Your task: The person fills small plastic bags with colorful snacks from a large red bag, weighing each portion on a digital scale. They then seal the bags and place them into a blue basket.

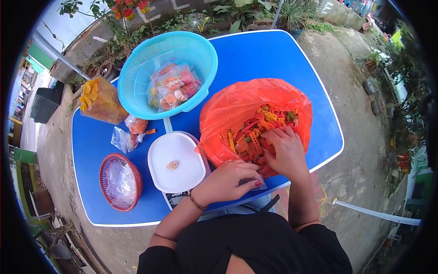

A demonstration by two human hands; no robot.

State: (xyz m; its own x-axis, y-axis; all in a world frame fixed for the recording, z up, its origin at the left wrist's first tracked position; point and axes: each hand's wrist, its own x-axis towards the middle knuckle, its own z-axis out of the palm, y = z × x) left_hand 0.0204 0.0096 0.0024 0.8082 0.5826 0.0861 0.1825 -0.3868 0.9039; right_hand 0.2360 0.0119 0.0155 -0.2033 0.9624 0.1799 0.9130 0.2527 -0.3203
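My left hand [229,181] is closed on a small clear plastic bag [261,183] at the near edge of the red bag. Inside the open red plastic bag [219,107] lie many colourful snack pieces [252,132] in red, orange, yellow and green. My right hand [286,148] reaches in among them from the near side, fingers bent down over the pieces; whether it grips any is hidden. Left of my left hand is a digital scale [175,198] with a white tray [175,155] on top, and one pale snack piece [172,165] rests on the tray.
A turquoise basket [132,68] with filled small bags [173,86] stands at the back left of the blue table [260,50]. Further left are a clear container [104,102], small bags [123,139] and a red basket [138,180] of empty plastic bags [119,180].
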